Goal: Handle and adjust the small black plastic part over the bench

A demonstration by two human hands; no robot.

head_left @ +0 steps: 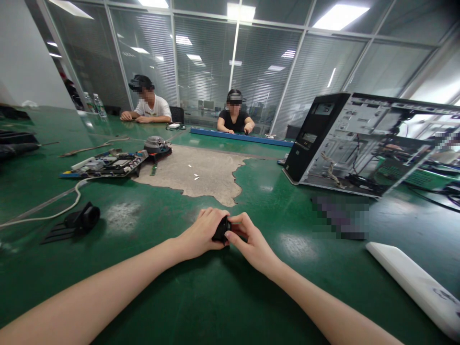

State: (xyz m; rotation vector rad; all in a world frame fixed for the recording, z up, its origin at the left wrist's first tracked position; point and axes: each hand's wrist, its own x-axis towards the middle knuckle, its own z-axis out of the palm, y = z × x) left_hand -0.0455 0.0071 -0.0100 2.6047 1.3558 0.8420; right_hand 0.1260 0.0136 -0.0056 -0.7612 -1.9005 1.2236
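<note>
Between my two hands, just above the green tabletop, is a small black part (221, 230), mostly covered by fingers, so its kind does not show. My left hand (204, 229) wraps around it from the left. From the right, my right hand (251, 239) pinches its edge with thumb and fingers. Off to the left lies a black plastic piece (88, 216) with a round ring and flat slats. Farther back sits a circuit board (111, 163), with a round fan-like cooler (157, 143) at its far right end.
An opened computer case (312, 139) stands at the right, beside a green basket (413, 173). A white slab (409, 282) lies at the near right. A pale cable (77, 194) crosses the left side. Two people (235, 117) sit across the table, behind a blue bar (240, 137).
</note>
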